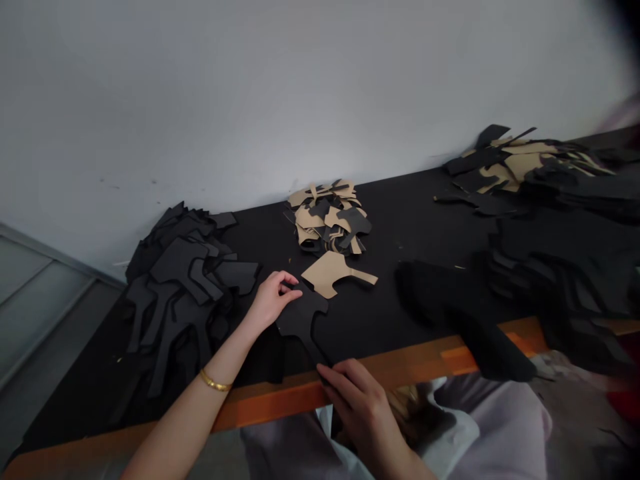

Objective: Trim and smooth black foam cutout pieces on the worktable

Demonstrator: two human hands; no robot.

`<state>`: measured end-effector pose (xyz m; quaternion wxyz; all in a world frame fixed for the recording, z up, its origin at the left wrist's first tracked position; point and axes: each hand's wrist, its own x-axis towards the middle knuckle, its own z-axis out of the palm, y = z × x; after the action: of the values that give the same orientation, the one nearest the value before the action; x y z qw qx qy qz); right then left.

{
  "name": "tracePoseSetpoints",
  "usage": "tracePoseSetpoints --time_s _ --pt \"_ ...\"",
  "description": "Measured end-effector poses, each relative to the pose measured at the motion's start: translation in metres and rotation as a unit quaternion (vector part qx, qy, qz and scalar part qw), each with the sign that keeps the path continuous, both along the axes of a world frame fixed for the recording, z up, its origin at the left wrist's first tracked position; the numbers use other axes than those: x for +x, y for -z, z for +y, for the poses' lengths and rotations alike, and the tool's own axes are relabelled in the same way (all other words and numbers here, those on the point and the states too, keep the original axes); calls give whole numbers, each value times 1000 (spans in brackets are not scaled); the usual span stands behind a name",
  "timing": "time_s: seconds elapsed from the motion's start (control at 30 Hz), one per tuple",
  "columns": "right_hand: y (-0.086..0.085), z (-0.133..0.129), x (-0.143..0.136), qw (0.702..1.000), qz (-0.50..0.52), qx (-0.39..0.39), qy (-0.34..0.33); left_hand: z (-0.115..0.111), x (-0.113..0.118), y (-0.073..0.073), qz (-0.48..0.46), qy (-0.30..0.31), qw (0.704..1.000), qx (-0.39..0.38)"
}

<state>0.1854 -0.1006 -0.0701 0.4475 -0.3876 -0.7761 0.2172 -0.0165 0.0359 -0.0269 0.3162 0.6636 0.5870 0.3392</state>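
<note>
The black cut piece (299, 319) lies at the near edge of the black tabletop (400, 227), its wide body to the far left and its narrow strip toward the near right. The person's left hand (277, 295) is at the far-left end of the piece. Its thumb and index finger are slightly parted; whether they grip the edge cannot be determined. The right hand (369, 403) is at the near end of the strip, above the orange table edge (280, 401). Its fingers are extended close together; the thumb is not discernible, so its hold cannot be confirmed.

A tan piece (327, 272) lies just beyond the black one. Farther back is a mixed tan-and-black pile (330, 217). A black pile (185, 267) occupies the left side.
</note>
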Motion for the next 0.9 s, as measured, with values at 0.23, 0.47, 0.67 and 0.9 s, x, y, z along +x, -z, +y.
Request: tracePoseSetpoints --time_s 0.23,0.47,0.67,0.9 --pt "4 0 0 1000 0 -3 7 2 -3 5 17 -2 1000 -4" --pt "-1 -4 3 999 -17 -34 30 0 -1 4 30 -8 1000 0" --pt "-9 -4 3 995 -77 -53 43 -1 -2 4 28 -3 1000 -13" --pt "-12 0 3 990 -124 -54 37 -2 -6 4 24 27 999 -18"
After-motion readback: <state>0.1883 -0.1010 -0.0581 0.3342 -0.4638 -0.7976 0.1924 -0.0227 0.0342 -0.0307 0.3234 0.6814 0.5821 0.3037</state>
